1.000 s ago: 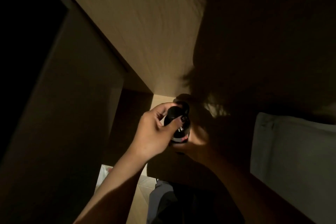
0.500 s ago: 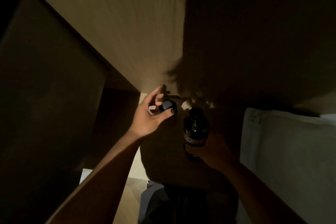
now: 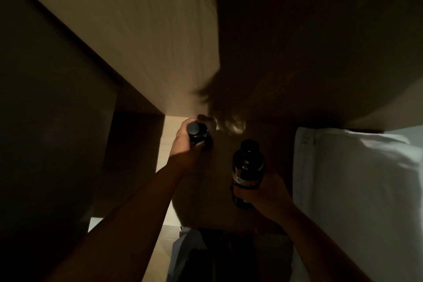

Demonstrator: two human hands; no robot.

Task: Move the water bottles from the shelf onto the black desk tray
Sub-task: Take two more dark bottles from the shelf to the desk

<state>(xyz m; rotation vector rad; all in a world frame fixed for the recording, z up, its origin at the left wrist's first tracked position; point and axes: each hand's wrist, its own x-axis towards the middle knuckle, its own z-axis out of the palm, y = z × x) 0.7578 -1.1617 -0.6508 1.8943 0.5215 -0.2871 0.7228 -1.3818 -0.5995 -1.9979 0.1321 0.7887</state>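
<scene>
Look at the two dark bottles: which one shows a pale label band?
The bottle in the right hand, the right-hand bottle, shows a pale band low on its body. The left-hand bottle, gripped by the left hand, shows only its dark cap and shoulder.

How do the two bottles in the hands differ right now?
The left-hand bottle is seen almost cap-on, so little of its body shows; the right-hand bottle shows its side and a pale label band. The left hand wraps round its bottle just below the cap; the right hand grips its bottle at the lower part. The left-hand bottle sits farther from the camera. Both are dark, black-capped and gripped.
</scene>
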